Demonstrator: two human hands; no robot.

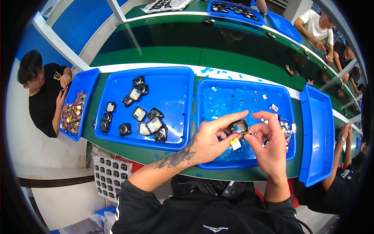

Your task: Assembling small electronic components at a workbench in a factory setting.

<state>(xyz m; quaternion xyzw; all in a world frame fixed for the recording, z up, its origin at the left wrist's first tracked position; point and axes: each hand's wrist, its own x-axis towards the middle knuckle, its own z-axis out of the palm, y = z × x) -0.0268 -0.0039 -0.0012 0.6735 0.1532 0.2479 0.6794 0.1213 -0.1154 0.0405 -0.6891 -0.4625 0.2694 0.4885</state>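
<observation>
Over the right-hand blue tray (241, 165), my left hand (210, 142) is closed round a small black rectangular housing (238, 126), its open side facing up. My right hand (270, 142) pinches at the housing's near right edge with thumb and forefinger, on a small part with thin wire. A small white and yellow block (235, 143) hangs just below my left fingertips, close to the wire; its attachment is too small to make out. Beneath my hands the tray holds blue film pieces, and small white and red parts (289, 130) lie along its right side.
To the left, another blue tray (183, 82) holds several black housings (154, 124). A tray of mixed small parts (74, 111) stands beside a seated person (43, 89). At right is a narrow blue tray (321, 136). A green conveyor (163, 43) with scattered parts runs beyond a white rail.
</observation>
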